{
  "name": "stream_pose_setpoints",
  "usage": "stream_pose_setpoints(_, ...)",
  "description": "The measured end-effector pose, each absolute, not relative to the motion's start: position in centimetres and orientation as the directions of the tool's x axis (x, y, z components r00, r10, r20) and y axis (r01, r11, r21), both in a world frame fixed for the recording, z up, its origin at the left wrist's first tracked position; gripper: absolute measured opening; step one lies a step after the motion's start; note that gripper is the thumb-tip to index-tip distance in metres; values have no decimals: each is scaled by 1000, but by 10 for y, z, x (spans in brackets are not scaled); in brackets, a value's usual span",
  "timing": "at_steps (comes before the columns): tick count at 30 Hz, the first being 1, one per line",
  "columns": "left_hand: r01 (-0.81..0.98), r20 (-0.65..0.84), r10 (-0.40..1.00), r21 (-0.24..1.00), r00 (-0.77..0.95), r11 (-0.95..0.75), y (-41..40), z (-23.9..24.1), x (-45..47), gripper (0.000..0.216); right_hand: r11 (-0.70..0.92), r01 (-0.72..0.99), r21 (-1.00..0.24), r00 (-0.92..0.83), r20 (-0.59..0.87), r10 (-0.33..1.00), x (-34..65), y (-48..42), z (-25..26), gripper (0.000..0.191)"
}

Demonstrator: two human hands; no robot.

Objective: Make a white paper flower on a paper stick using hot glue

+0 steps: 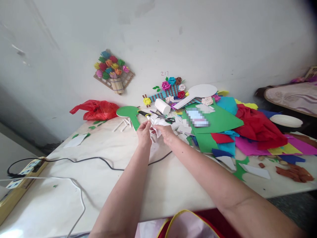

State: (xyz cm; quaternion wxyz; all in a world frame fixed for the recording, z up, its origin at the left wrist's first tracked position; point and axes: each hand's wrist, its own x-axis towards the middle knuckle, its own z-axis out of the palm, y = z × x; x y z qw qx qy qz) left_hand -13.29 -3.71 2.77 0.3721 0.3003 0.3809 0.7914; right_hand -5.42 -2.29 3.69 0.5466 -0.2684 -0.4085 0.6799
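Risks, likely: thin white sheet (158, 133) may tear if tugged unevenly btwn hands; scissors (170, 120), just beyond it, may snag a loose fold; black cord (99, 158), running under L arm (128, 185), may shift if brushed. Pose: both arms extended fwd, converging; L hand (144, 133), fingers pinched at sheet's L edge; R hand (166, 133), fingers closed on its R side, sheet bunched btwn, over counter (104, 142).

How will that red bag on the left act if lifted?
The red bag will probably flop and crumple, since its surface looks thin and wrinkled. Its end trailing leftward would likely fold easily. The bulging body may hold something, so I can't judge weight.
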Motion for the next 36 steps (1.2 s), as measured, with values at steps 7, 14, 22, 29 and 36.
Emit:
stream_pose_setpoints(7, -391, 177, 816, 809, -551, -440, -35, 25, -127, 27, -66, -531, -845, -193, 45, 980, -56, -21, 33, 25)
stream_pose_setpoints(14, -446, 202, 869, 793, -451, -416, -33, 22, -137, 23, -64, -458, -887, -178, 20, 984, -55, -21, 36, 20)
stream_pose_setpoints(22, -481, 211, 882, 772, -422, -415, -31, 17, -153, 18, -50, -388, -920, -287, 70, 955, -49, -22, 35, 14)
stream_pose_setpoints(29, -480, 221, 868, 759, -445, -440, -34, 20, -150, 19, -81, -377, -922, -315, 45, 948, -51, -22, 35, 17)
stream_pose_setpoints(36, -493, 229, 884, 759, -407, -424, -32, 19, -149, 17, -45, -421, -906, -276, 80, 958, -51, -20, 31, 23)
